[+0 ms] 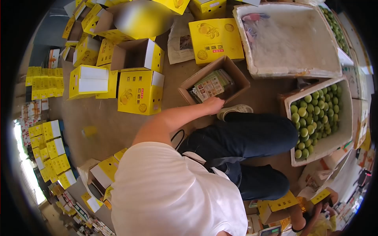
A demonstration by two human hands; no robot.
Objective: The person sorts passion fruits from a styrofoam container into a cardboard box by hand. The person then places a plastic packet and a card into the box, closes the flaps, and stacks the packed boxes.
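My left hand (214, 105) reaches over the near wall of a small open cardboard box (239, 83). Its fingers are curled, right at the lower edge of a printed leaflet (208, 87) with rows of small pictures. Whether they pinch the leaflet or the box wall is hidden. More printed sheets lie under and beside that leaflet in the box. My right hand is out of view; only a bit of skin shows at the bottom edge.
A foam crate of green round fruit (313, 118) stands beyond my knees. Behind it sits another foam crate (291, 70) with cloudy plastic inside. Yellow printed cartons (138, 92) stand on the left, one closed yellow carton (216, 39) above. A co-worker's arms (315, 212) show at lower right.
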